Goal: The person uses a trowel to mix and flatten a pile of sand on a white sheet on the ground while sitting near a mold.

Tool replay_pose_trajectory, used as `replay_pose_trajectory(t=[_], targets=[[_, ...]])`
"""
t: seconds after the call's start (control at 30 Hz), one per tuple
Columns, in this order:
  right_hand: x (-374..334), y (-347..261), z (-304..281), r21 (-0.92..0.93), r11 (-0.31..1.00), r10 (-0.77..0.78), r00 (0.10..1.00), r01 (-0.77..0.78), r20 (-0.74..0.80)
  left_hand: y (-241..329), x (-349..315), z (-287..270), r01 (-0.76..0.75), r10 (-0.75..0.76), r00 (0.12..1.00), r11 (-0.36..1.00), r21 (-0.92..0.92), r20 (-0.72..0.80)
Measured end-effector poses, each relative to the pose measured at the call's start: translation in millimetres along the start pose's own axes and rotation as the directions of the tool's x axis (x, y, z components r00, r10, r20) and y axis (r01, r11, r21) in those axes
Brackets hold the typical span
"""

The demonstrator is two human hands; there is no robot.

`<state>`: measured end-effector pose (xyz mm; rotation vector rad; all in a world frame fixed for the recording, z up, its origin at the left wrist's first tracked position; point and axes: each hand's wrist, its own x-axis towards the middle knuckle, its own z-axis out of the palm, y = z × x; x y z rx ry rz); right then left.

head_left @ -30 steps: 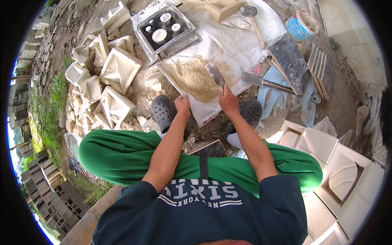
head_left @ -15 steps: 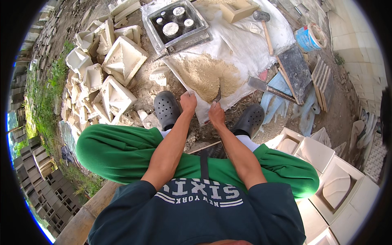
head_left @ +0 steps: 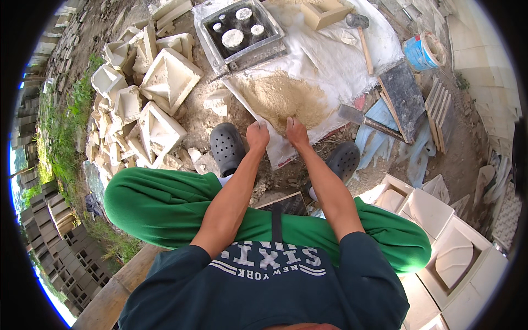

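A white sheet (head_left: 352, 58) lies spread on the ground with a heap of beige sandy powder (head_left: 289, 96) on its near part. My left hand (head_left: 257, 136) is closed on the sheet's near left edge, beside the heap. Just to its right, my right hand (head_left: 297, 133) is closed, knuckles up, at the near edge of the powder. What its fingers grip is hidden. Behind the heap stands a square metal frame (head_left: 250, 59) with a dark inside and several round, pale-topped posts (head_left: 232, 38).
Broken cream mould pieces (head_left: 170, 80) are piled at left. To the right lie a mallet (head_left: 364, 49), a brush-like flat tool (head_left: 371, 122), a dark board (head_left: 404, 102), wooden slats (head_left: 437, 113) and a blue bucket (head_left: 421, 52). Pale moulds (head_left: 454, 253) stand at lower right.
My right hand has moved forward to the powder's edge, and the dark narrow strip seen ahead of it is out of sight. My left hand has shifted slightly right and nearer.
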<state>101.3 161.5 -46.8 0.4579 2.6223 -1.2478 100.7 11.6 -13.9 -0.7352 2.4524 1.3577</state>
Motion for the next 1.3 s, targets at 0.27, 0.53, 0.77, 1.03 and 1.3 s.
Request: replay_pose_trajectory(t=[0.27, 0.53, 0.77, 1.03, 1.3], targets=[[9, -36, -48, -0.248, 0.948, -0.216, 0.976, 0.199, -0.04, -50, 16, 16, 0.203, -0.191, 0.979, 0.906, -0.371, 0.068], [12, -47, -87, -0.427, 0.852, -0.309, 0.95, 0.302, 0.055, -53, 14, 13, 0.223, -0.195, 0.975, 0.898, -0.379, 0.111], [115, -40, -97, -0.454, 0.82, -0.378, 0.925, 0.347, 0.024, -45, 7, 4, 0.218, -0.185, 0.976, 0.879, -0.425, 0.118], [163, -60, -63, -0.416, 0.742, -0.52, 0.843, 0.527, 0.139, -37, 2, 1, 0.232, -0.222, 0.972, 0.883, -0.407, 0.073], [160, -40, -107, -0.432, 0.475, -0.541, 0.642, 0.767, 0.544, -31, 11, -5, 0.184, -0.182, 0.983, 0.948, -0.258, 0.033]])
